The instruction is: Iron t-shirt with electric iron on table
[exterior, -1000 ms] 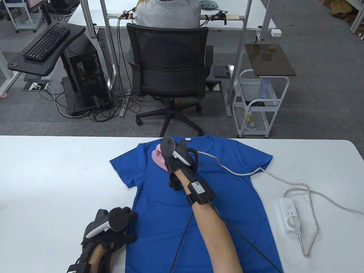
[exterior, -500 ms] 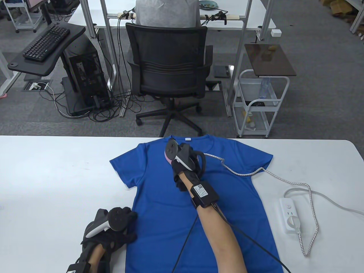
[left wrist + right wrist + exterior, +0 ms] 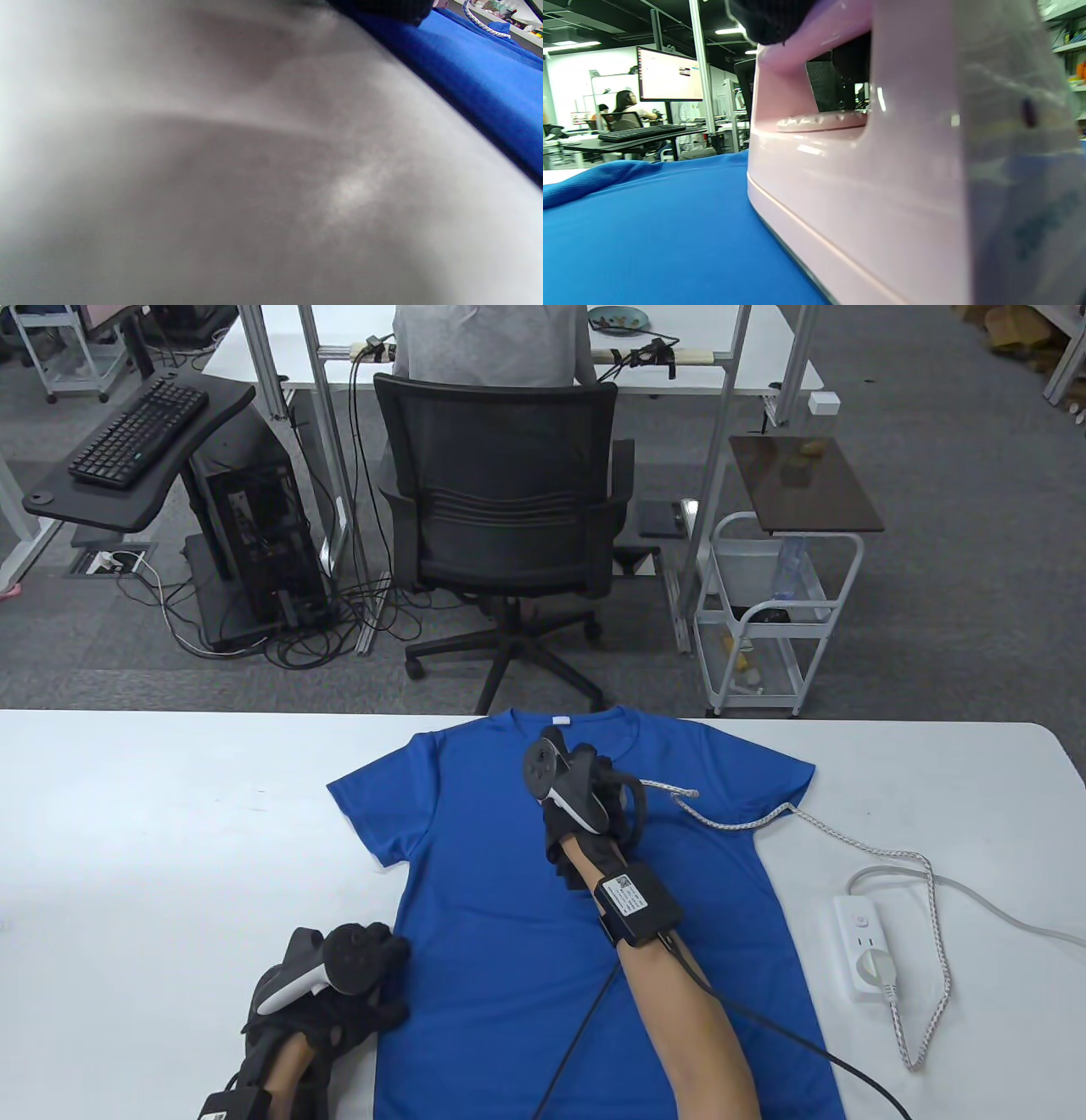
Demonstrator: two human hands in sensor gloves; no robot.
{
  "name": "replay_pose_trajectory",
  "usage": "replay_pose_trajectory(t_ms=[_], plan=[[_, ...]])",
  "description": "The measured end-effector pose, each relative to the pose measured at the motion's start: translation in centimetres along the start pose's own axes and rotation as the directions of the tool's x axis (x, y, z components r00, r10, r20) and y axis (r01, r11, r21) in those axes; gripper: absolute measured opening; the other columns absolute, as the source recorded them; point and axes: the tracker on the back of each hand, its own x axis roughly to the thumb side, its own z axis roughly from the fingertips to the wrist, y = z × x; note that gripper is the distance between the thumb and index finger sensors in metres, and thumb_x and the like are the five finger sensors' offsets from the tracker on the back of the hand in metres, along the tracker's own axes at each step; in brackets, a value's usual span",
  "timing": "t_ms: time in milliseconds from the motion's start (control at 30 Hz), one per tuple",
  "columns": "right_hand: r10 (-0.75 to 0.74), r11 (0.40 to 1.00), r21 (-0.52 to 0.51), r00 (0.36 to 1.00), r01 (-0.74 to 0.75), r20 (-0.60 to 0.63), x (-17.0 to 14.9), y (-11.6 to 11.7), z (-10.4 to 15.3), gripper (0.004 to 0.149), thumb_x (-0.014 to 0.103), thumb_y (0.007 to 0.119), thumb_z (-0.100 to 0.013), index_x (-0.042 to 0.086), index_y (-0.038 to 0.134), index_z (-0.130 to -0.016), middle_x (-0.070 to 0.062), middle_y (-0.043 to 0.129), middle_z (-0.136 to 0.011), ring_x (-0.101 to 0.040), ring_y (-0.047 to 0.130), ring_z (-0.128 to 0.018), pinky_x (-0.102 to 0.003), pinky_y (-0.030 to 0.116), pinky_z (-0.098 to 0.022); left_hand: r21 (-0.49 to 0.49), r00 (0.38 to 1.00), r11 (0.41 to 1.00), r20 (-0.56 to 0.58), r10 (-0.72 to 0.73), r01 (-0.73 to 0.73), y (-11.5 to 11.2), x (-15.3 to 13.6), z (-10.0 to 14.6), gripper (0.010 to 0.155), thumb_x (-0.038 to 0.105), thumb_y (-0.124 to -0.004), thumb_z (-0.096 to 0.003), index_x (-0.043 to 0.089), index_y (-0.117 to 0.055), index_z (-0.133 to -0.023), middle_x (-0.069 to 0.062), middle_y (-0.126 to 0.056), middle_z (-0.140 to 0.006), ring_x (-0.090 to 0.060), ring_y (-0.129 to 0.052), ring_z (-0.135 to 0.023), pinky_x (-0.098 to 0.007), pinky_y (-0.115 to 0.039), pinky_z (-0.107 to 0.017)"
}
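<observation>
A blue t-shirt [image 3: 509, 916] lies flat on the white table [image 3: 153, 831], collar at the far edge. My right hand [image 3: 587, 796] grips the handle of a pink iron on the shirt's upper chest, just below the collar. The hand and its tracker hide the iron in the table view. In the right wrist view the pink iron [image 3: 882, 178] fills the frame, its soleplate flat on the blue t-shirt [image 3: 649, 237]. My left hand [image 3: 352, 997] rests at the shirt's lower left edge, fingers touching the fabric. The left wrist view shows blurred table and a strip of blue t-shirt [image 3: 479, 76].
The iron's braided cord [image 3: 857, 848] runs right across the sleeve to a white power strip [image 3: 870, 950] near the table's right side. Beyond the far edge stand an office chair [image 3: 501, 509] with a seated person and a white cart [image 3: 776, 619].
My right hand has slid the iron to the right across the upper chest, from the left side to the middle below the collar. The left hand has stayed put.
</observation>
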Motion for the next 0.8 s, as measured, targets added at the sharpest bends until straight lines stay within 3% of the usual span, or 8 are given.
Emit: replay_pose_trajectory(t_ms=[200, 467, 667, 800], plan=[[-0.069, 0.997, 0.038, 0.996, 0.071, -0.065, 0.6, 0.4, -2.3, 0.059, 0.026, 0.074, -0.047, 0.033, 0.064, -0.104, -0.023, 0.08, -0.096, -0.042, 0.093, -0.07, -0.055, 0.079, -0.054, 0.001, 1.0, 1.0, -0.002, 0.003, -0.003, 0.0, 0.0, 0.0, 0.078, 0.052, -0.067, -0.0465, 0.034, -0.025, -0.109, 0.003, -0.014, -0.116, -0.031, -0.01, -0.107, -0.055, -0.02, -0.074], [-0.073, 0.997, 0.03, 0.996, 0.072, 0.045, 1.5, -0.1, -1.0, 0.061, 0.025, 0.072, -0.048, 0.027, 0.059, -0.107, -0.026, 0.077, -0.095, -0.042, 0.092, -0.069, -0.056, 0.079, -0.053, -0.016, 1.0, 1.0, 0.013, 0.016, -0.015, 0.2, -0.2, 0.0, 0.08, 0.051, -0.07, -0.0461, 0.034, -0.025, -0.109, 0.003, -0.014, -0.116, -0.031, -0.011, -0.108, -0.054, -0.021, -0.074], [-0.085, 0.995, 0.053, 0.995, 0.088, -0.054, 1.8, 0.8, -3.2, 0.059, 0.026, 0.07, -0.049, 0.028, 0.059, -0.107, -0.026, 0.076, -0.097, -0.042, 0.09, -0.07, -0.056, 0.078, -0.054, -0.043, 0.999, 0.999, 0.034, 0.034, -0.033, 0.3, -0.3, 0.0, 0.079, 0.048, -0.073, -0.0474, 0.034, -0.028, -0.11, 0.001, -0.014, -0.117, -0.033, -0.01, -0.108, -0.055, -0.02, -0.074], [-0.104, 0.99, 0.082, 0.99, 0.112, -0.091, 1.7, 1.0, -4.2, 0.059, 0.026, 0.071, -0.05, 0.03, 0.058, -0.108, -0.025, 0.075, -0.099, -0.043, 0.089, -0.072, -0.056, 0.076, -0.056, -0.034, 1.0, 0.999, 0.021, 0.013, -0.012, 0.1, -0.2, 0.0, 0.076, 0.055, -0.066, -0.0478, 0.034, -0.026, -0.11, 0.002, -0.011, -0.117, -0.032, -0.008, -0.107, -0.055, -0.019, -0.074]])
